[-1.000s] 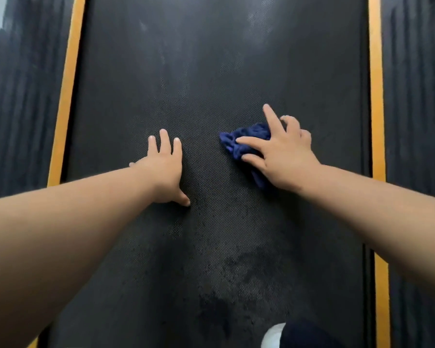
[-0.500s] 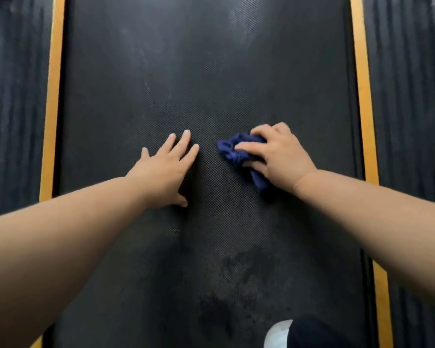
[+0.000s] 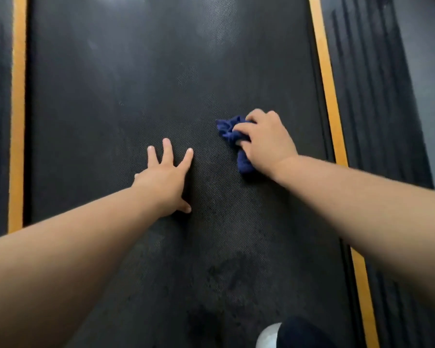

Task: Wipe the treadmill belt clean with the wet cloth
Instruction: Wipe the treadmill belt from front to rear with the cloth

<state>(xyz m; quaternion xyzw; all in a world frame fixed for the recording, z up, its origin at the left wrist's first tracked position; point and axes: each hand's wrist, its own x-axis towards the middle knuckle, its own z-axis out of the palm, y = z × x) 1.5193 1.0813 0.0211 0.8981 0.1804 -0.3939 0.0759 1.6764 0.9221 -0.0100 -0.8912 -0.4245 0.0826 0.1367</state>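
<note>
Wiping under way: right hand (image 3: pixel 268 144) grips bunched blue cloth (image 3: pixel 230 131) on belt (image 3: pixel 136 84); left hand (image 3: pixel 165 179) flat, fingers spread. Next: sweep toward unwiped areas.

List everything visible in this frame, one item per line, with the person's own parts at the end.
belt: one, black and textured, fills the middle of the view
patches: a few, darker than the belt, on its near part
cloth: one, dark blue, bunched on the belt right of centre
stripes: two, orange, one along each side of the belt
rails: two, dark and ribbed, outside the stripes
floor: one strip, grey, upper right corner
white shape: one, at the bottom edge beside something dark; cannot tell what it is
left hand: one, flat on the belt, fingers spread
right hand: one, grips the cloth against the belt
</note>
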